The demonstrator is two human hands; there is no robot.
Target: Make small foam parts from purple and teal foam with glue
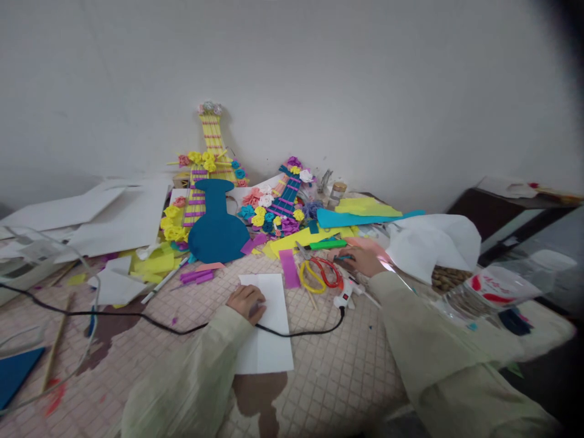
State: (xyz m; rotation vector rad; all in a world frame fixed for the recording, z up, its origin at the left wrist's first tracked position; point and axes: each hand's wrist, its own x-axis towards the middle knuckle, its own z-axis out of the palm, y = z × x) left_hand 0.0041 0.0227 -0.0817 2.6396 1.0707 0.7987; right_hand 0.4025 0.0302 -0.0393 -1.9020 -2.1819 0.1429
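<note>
A white sheet of paper [267, 359] with a crease lies in front of me. My left hand [245, 302] rests on it, fingers curled around something small and greyish that I cannot make out. My right hand [362, 260] reaches to the right, its fingers closed at a thin dark-blue thing too small to name. Close to that hand are scissors with yellow and red handles [312, 282] and a white glue gun [345, 296]. A green-handled tool [327, 244] lies just beyond, and a purple paper strip [289, 269] sits beside the scissors.
The glue gun's black cable [301, 334] crosses the white sheet. A blue guitar-shaped cutout [219, 237] and flower-decorated paper models [285, 198] stand along the wall. White boards [118, 219] lie left; a white bag [426, 243] and a clear plastic bottle [493, 286] are at right.
</note>
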